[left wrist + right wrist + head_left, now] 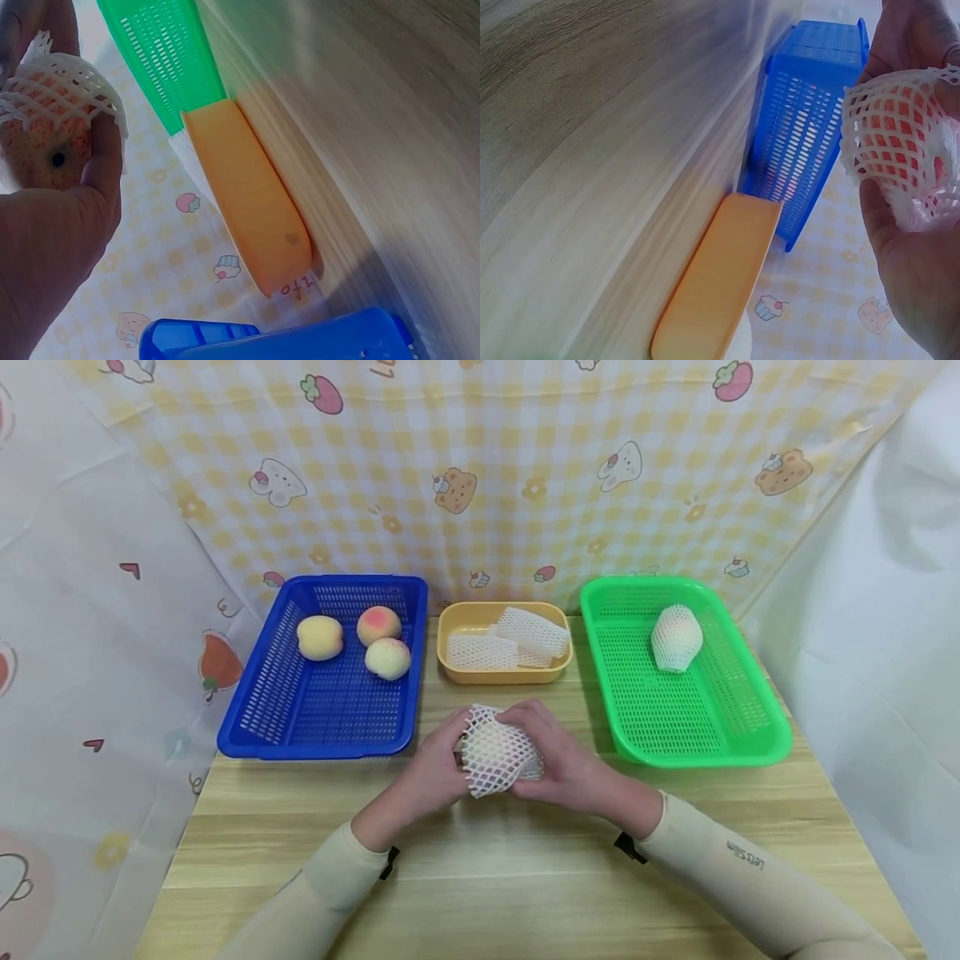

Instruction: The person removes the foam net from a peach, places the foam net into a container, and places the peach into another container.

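Observation:
Over the table in front of the yellow tray, both hands hold a peach point(46, 154) partly covered by a white foam net sleeve point(491, 753). My left hand point(437, 766) curls round it from the left; the left wrist view shows bare reddish skin and a dark stem hole on that side. From the right, my right hand point(561, 762) grips the netted side, its thumb and fingers spread round the mesh. In the right wrist view the netting point(892, 139) stretches over the red fruit, its open edge flaring out.
At left stands a blue basket point(322, 750) with three bare peaches point(320, 637). A yellow tray point(506, 677) at the back middle holds several flat foam nets point(483, 652). The green basket point(701, 760) on the right contains one netted peach point(677, 637). A patterned curtain hangs behind.

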The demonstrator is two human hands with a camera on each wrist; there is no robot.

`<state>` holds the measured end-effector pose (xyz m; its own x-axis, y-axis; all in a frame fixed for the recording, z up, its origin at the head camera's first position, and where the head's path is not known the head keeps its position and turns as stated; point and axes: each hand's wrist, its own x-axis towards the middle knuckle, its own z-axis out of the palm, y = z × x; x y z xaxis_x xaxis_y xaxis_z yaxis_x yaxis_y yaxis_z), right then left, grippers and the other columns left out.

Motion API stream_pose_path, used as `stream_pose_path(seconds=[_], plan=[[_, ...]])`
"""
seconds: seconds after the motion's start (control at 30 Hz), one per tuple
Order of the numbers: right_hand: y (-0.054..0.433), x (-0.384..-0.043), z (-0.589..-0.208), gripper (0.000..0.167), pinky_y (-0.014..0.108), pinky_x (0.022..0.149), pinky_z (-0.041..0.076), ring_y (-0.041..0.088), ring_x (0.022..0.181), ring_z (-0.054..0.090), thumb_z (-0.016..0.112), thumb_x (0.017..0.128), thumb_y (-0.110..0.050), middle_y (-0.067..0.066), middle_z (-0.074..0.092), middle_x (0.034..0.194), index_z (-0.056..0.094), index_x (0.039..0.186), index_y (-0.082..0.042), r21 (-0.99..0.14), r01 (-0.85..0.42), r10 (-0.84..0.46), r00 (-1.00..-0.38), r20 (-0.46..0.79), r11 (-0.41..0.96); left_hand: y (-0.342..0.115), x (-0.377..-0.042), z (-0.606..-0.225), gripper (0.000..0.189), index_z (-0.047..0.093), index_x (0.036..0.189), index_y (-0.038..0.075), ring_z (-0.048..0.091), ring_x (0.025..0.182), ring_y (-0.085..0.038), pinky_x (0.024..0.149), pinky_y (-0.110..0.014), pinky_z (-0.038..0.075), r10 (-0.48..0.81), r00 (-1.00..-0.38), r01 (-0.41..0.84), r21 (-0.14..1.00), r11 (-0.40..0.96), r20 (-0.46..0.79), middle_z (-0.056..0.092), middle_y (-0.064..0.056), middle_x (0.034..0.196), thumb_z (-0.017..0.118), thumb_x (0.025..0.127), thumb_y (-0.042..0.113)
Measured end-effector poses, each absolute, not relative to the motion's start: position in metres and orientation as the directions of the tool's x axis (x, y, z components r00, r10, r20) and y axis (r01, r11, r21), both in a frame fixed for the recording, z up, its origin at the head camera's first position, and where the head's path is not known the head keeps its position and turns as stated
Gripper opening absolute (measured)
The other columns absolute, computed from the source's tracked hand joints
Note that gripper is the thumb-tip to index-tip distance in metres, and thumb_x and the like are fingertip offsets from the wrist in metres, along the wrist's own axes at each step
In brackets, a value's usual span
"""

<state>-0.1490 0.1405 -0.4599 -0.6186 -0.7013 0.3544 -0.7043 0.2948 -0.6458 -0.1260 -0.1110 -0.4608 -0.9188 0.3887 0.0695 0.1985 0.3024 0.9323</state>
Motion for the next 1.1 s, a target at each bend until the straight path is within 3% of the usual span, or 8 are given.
stream_pose_path(seconds=[0.23,0.5,0.77,1.1], plan=[[0.145,-0.149,-0.457,0.075,0.047,0.113,0.053,0.025,0.131,0.058,0.09,0.087,-0.013,0.01,0.056,0.143,0.053,0.152,-0.009,-0.623,-0.726,-0.7,-0.606,0.379,0.291,-0.116,-0.125,-0.458,0.072,0.063,0.148,0.012,0.059,0.13,-0.028,0.108,-0.051,0.057,0.385,-0.921,0.169,0.945,0.278,0.052,0.06,-0.009,0.145,0.095,0.084,0.007],[0.151,-0.151,-0.454,0.053,0.04,0.104,0.058,0.018,0.12,0.064,0.089,0.091,-0.009,-0.001,0.067,0.13,0.066,0.138,-0.013,-0.636,-0.724,-0.684,-0.607,0.404,0.266,-0.123,-0.124,-0.455,0.075,0.059,0.153,0.015,0.058,0.132,-0.03,0.106,-0.053,0.058,0.419,-0.907,0.178,0.945,0.273,0.05,0.059,-0.009,0.147,0.094,0.086,0.01],[0.154,-0.15,-0.446,0.037,0.033,0.083,0.06,0.012,0.099,0.065,0.081,0.091,0.004,-0.007,0.07,0.112,0.072,0.12,-0.018,-0.621,-0.753,-0.673,-0.576,0.463,0.217,-0.128,-0.123,-0.452,0.078,0.058,0.154,0.014,0.055,0.139,-0.035,0.109,-0.051,0.057,0.434,-0.9,0.168,0.954,0.247,0.046,0.055,-0.009,0.155,0.094,0.086,0.008],[0.162,-0.149,-0.446,0.037,0.029,0.077,0.06,0.011,0.092,0.065,0.075,0.088,0.009,-0.01,0.07,0.105,0.07,0.11,-0.019,-0.613,-0.753,-0.645,-0.595,0.479,0.24,-0.135,-0.123,-0.449,0.077,0.058,0.15,0.011,0.06,0.129,-0.032,0.103,-0.053,0.059,0.415,-0.908,0.217,0.92,0.326,0.067,0.058,-0.011,0.153,0.085,0.08,-0.005]])
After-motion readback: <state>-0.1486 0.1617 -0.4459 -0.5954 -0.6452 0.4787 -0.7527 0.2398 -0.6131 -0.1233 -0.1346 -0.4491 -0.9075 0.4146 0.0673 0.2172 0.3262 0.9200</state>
